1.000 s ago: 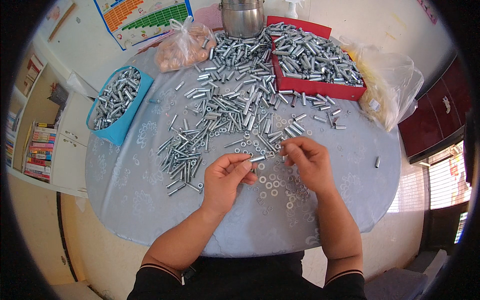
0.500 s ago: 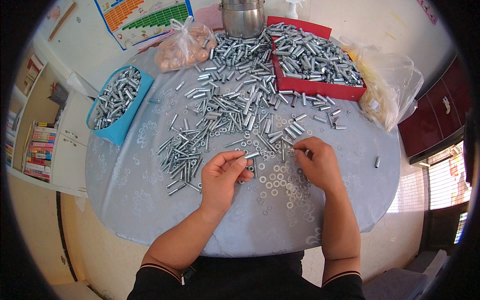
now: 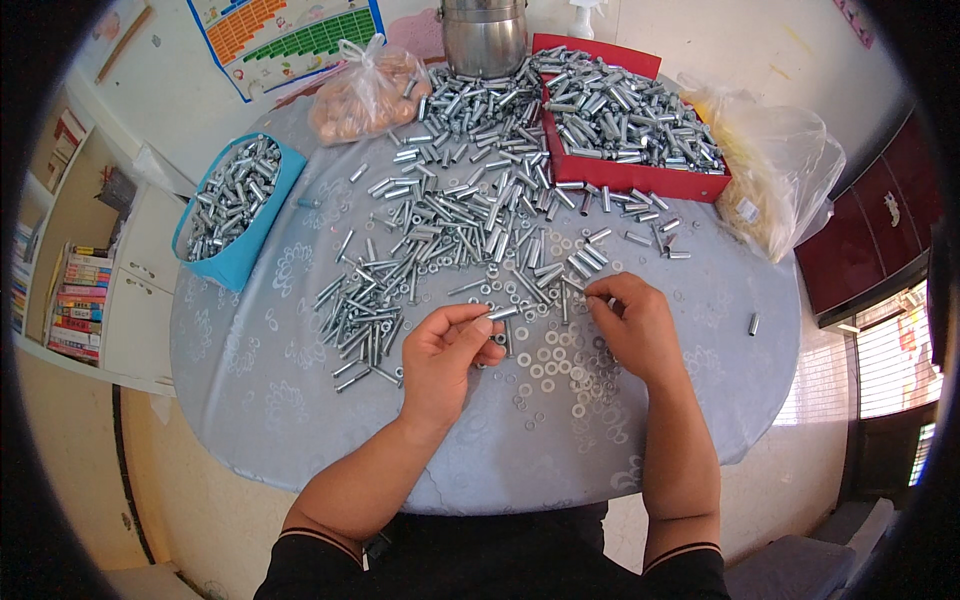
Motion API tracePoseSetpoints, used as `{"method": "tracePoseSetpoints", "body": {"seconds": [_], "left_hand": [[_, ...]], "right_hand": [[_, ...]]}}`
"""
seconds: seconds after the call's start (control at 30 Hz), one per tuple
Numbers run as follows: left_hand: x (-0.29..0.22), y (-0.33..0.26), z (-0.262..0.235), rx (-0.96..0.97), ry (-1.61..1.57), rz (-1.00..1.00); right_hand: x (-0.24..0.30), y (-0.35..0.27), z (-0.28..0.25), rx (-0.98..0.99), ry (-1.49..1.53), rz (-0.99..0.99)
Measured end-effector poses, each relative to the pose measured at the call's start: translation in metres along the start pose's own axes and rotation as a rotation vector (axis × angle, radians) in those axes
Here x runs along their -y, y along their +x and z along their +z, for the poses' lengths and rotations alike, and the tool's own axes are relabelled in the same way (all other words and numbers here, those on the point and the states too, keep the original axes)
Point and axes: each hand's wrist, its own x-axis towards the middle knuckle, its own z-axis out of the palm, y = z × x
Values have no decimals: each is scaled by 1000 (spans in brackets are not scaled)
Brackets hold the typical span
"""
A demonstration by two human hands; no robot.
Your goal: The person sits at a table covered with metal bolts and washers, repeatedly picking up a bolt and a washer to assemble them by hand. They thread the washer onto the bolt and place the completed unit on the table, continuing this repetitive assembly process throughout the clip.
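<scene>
One metal sleeve (image 3: 503,313) sits pinched in the left hand (image 3: 440,350); the right hand (image 3: 635,325), its hold unclear, has shifted farther off, so the left alone steadies it.

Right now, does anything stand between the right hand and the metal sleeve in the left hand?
Nothing visible blocks the space between the right hand and the metal sleeve in the left hand; loose bolts and washers lie lower, on the table.
</scene>
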Motion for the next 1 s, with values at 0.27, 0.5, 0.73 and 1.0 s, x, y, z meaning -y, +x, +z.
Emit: {"method": "tracePoseSetpoints", "body": {"seconds": [0.27,0.5,0.73,1.0], "left_hand": [[0,0,-2,-10,-5,22],[0,0,2,-5,-8,14],[1,1,0,-4,-14,5],[0,0,1,1,-4,-15]], "right_hand": [[2,2,4,-58,41,-29],[7,6,28,18,-202,-233],[10,3,25,86,-231,-147],[10,2,24,61,40,-74]]}}
